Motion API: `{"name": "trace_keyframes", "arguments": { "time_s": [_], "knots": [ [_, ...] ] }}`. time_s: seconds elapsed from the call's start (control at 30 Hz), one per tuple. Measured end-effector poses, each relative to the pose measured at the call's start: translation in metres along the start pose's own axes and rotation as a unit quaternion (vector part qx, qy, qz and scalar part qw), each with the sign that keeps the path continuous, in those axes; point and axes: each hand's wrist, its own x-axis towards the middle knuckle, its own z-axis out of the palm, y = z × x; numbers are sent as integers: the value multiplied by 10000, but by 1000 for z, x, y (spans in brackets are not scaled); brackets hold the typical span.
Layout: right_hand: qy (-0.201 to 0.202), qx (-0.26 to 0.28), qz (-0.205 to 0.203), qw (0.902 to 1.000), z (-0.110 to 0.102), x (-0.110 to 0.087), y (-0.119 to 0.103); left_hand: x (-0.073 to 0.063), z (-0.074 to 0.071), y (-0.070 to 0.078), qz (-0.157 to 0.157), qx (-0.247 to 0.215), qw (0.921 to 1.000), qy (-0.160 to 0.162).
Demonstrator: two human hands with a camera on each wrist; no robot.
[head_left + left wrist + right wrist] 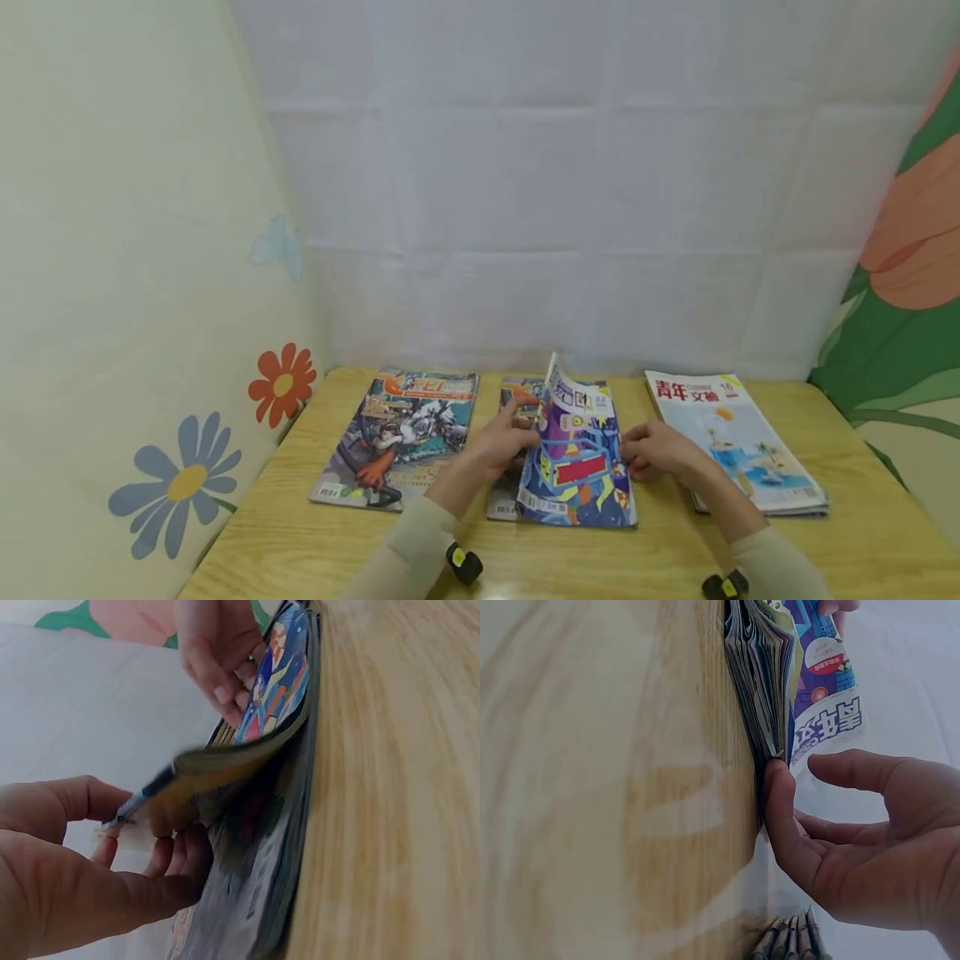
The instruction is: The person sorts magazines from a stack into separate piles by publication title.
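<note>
A purple and blue magazine (581, 479) lies partly over a darker illustrated magazine (504, 502) at the middle of the table. My left hand (495, 440) pinches its left side between thumb and fingers, and that side is bent upward. In the left wrist view, the raised pages (232, 757) curve up from the magazine below. At the opposite side is my right hand (660, 448). In the right wrist view, one fingertip (778, 776) touches the corner of the page edges (757, 675), while the thumb stands apart from the cover.
Another dark illustrated magazine (408, 442) lies to the left on the wooden table (360, 558). To the right is a small stack of magazines (738, 442) with a white and blue cover. A white cloth (570, 183) hangs behind the table.
</note>
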Motion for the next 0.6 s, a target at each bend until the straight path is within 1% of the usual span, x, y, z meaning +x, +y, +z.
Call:
{"name": "trace_keyframes", "arguments": {
  "time_s": [0.03,0.13,0.23,0.33,0.4,0.5,0.57,0.6],
  "knots": [
    [6,32,-10,10000,0,0,0,0,1,1,33,-23,10000,2],
    [52,90,-29,9999,-1,-1,0,-1,4,3,259,-60,9996,88],
    [263,-118,-145,9995,-2,-3,-1,-2,8,7,511,-280,9982,102],
    [504,-358,-306,9976,-3,-6,-3,-4,11,12,711,-548,9960,30],
    [601,-379,-404,9967,-3,-9,-4,-7,14,16,829,-682,9942,-23],
    [563,237,-433,9972,-3,-14,-4,-11,17,23,948,-738,9927,-71],
    [560,811,-474,9940,-4,-16,-3,-13,18,29,968,-778,9922,-95],
    [579,1124,-510,9907,-5,-17,-2,-13,18,32,958,-828,9919,-113]
  ]
}}
